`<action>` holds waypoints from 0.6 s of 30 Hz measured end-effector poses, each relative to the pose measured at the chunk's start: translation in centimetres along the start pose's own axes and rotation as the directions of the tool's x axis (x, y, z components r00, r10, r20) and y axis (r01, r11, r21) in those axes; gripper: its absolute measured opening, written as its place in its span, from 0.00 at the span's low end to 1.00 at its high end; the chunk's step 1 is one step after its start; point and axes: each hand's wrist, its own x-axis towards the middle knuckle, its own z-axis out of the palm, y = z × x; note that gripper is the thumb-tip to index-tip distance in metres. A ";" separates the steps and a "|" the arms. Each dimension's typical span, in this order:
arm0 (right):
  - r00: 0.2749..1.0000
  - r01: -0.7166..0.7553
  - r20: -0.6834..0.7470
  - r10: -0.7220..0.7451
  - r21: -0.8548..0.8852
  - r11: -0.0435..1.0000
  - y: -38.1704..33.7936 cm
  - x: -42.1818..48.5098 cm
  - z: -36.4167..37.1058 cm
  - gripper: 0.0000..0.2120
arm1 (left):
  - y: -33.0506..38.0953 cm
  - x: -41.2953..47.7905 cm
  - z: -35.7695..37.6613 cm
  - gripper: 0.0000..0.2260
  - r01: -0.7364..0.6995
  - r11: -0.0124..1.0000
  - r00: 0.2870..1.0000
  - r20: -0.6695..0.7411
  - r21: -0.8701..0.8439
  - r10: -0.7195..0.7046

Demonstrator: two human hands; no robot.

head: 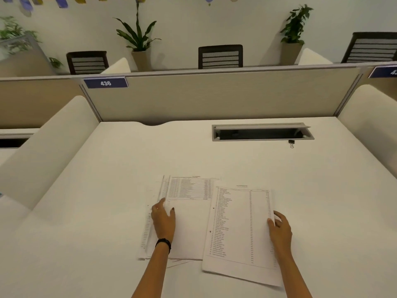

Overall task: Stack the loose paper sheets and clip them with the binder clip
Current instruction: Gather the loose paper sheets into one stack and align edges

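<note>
Here, working at a white desk (107,190) inside a cubicle, under a blue plate reading 436 (105,83) on the beige partition (214,95).

Leftmost, pressing the left hand (163,220) flat onto a loose pile of printed sheets (189,222), fingers spread, palm down, pinching nothing. Wearing a dark band (163,243) at that wrist. Fanning out slightly along the pile's left side, several sheet edges peeking from beneath the top page; a couple of corners also poking out under the pile's near edge.

Just to the right, lying partly over the pile's right side, a separate printed sheet (238,229) with a long list and two punch holes near its left margin, tilted a little clockwise. Possibly covering more pages beneath; hard telling.

Further right, gripping that sheet's right edge with the right hand (280,230): thumb on top of the paper, fingers curled beside and beneath the edge, so a grip pinching the sheet.

Far back and right, sitting well apart from both hands and from the papers, a small black binder clip (291,143), just in front of the open cable slot (261,134) sunk into the desk.
</note>
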 end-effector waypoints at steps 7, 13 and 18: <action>1.000 -0.015 0.024 0.015 -0.004 1.000 -0.2 -0.1 1.8 0.16 | -0.9 2.3 -0.7 0.21 0.050 0.994 0.994 0.095 0.099 -0.059; 0.999 -0.006 0.051 0.008 -0.040 0.999 -0.3 -0.3 3.8 0.17 | -0.8 3.4 -0.3 0.17 0.068 0.989 0.991 0.108 0.129 -0.082; 0.997 0.004 0.077 -0.001 -0.046 0.999 -0.3 -0.7 5.1 0.18 | -0.9 3.9 -0.2 0.16 0.100 0.989 0.989 0.096 0.113 -0.111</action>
